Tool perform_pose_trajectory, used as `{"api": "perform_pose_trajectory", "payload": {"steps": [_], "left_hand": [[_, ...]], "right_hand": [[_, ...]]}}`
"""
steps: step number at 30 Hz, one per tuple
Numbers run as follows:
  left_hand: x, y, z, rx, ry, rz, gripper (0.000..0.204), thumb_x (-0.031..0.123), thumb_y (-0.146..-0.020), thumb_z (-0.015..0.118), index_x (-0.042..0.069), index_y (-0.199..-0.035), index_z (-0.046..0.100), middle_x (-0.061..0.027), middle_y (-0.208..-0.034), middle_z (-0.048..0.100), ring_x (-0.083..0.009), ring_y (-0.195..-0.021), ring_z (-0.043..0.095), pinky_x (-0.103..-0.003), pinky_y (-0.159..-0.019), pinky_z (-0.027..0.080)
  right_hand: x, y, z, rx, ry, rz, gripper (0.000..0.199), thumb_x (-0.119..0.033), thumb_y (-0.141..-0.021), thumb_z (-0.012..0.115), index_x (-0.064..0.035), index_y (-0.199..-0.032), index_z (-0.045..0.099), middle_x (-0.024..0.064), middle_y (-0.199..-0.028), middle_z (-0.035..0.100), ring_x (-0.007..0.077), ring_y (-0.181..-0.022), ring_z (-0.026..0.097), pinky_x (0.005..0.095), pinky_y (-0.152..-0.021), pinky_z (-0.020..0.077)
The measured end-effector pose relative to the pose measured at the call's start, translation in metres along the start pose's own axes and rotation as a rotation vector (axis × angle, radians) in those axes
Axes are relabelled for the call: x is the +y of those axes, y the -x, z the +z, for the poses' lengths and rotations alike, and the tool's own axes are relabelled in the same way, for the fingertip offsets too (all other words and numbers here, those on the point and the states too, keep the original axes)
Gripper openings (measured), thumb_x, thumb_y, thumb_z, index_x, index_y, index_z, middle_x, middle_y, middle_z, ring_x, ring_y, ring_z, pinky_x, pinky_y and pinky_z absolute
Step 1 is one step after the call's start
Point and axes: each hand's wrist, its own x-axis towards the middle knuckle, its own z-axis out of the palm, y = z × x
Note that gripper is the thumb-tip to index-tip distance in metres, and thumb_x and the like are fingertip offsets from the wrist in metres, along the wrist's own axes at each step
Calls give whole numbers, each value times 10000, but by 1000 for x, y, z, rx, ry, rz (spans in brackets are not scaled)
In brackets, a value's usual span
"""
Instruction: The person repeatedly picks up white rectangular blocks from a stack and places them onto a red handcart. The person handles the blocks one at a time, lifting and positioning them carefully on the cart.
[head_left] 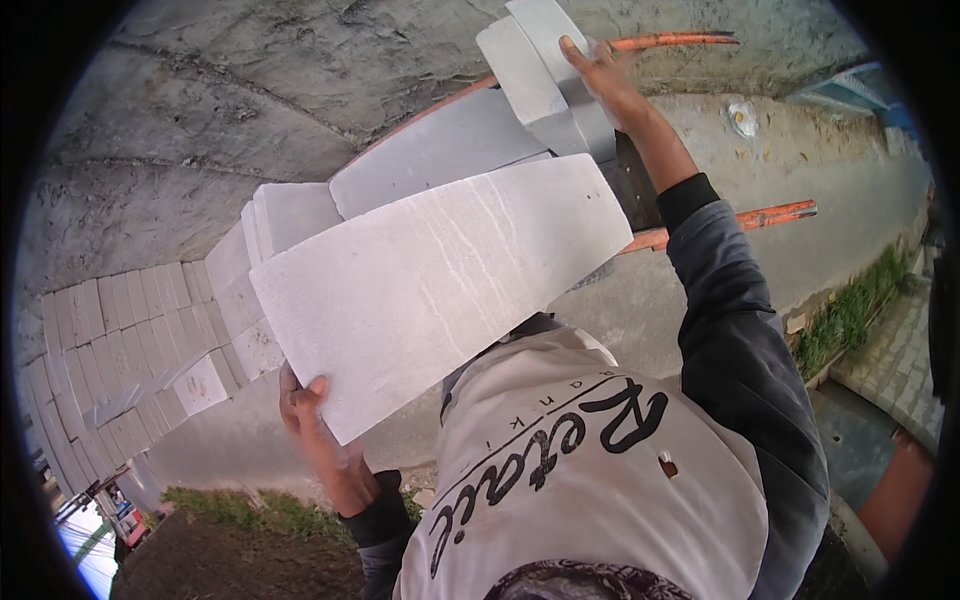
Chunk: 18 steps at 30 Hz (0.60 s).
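Holding the large pale grey rectangular lightweight concrete block [440, 290] at chest height, the person grips it from both ends: the left hand [315, 420] has its fingers [300, 392] curled under the near lower corner, and the right hand [600, 75] lies flat at the far end, against smaller grey blocks [545, 70] in an orange-handled wheelbarrow [770, 212]. The block's long axis runs from lower left up to upper right, broad face up, far end pointing at the barrow. Judging by the thin corner hold, it could tip and drop onto the stacked grey blocks [130, 350] below.
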Motion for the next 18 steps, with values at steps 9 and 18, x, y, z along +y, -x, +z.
{"api": "perform_pose_trajectory", "payload": {"steps": [9, 18], "left_hand": [[-194, -9, -76, 160, 306, -237, 766, 325, -819, 617, -63, -1454, 435, -196, -1261, 614, -328, -1169, 625, -421, -951, 533], [-64, 1, 5, -33, 20, -70, 681, 257, -891, 597, -69, -1462, 420, -178, -1302, 604, -287, -1156, 630, -382, -971, 519]], "right_hand": [[8, -7, -5, 75, 140, 48, 1193, -761, -882, 591, 68, -1604, 130, 330, -1619, 234, 427, -1511, 277, 497, -1222, 261], [-27, 18, -2, -48, 96, 93, 1220, -813, -870, 541, 59, -1609, 113, 338, -1636, 177, 436, -1544, 175, 542, -1235, 195]]}}
